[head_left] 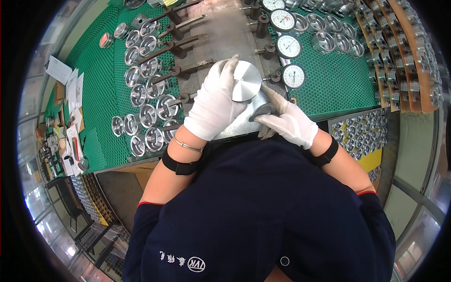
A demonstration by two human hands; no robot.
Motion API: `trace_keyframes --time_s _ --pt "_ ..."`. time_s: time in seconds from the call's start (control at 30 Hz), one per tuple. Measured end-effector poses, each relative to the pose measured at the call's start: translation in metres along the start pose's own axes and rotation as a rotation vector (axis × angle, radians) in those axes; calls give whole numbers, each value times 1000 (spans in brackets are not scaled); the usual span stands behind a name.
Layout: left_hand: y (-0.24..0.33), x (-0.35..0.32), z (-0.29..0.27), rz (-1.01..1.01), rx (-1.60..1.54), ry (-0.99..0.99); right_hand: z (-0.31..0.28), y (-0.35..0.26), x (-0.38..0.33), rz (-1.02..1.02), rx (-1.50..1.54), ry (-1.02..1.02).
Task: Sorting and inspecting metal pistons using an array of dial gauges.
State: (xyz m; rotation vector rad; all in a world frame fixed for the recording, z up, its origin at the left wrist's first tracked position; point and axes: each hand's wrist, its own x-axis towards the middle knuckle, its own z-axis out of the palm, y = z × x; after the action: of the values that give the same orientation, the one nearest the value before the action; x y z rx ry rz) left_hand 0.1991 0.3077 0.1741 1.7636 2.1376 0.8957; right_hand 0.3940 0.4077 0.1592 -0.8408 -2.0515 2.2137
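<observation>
My left hand (pixel 211 101), in a white glove, is closed around a silver piston (pixel 247 81) with its flat round crown turned up. Close beside it, my right hand (pixel 289 123), also gloved, grips a dark grey round-edged metal piece (pixel 262 111) between thumb and fingers. What kind of part this is, I cannot tell. Both hands are over the near end of a grey metal plate (pixel 225 35). Just beyond the right hand stands a dial gauge (pixel 293 76) with a white face.
Several pistons (pixel 149 115) stand in rows on the green mat (pixel 101 141) at left. Rods on posts (pixel 176 71) line the plate's left side. More dial gauges (pixel 288 46) and pistons (pixel 324 42) are at right, beside stacked piston trays (pixel 413 61). Papers (pixel 75 94) lie far left.
</observation>
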Motion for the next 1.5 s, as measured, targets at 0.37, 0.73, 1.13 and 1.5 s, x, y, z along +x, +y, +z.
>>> trace_keyframes --time_s 0.37,0.73,1.13,1.5 --pt "4 0 -34 -154 -354 -221 -11 -39 -13 221 238 -104" --pt "1 -17 -51 -19 -167 -160 -5 -39 11 -597 -541 -21" --pt "9 -22 -13 101 192 -33 3 -44 -7 -234 -511 129" --pt "-2 0 -3 12 0 -75 1 -6 -4 -2 70 -38"
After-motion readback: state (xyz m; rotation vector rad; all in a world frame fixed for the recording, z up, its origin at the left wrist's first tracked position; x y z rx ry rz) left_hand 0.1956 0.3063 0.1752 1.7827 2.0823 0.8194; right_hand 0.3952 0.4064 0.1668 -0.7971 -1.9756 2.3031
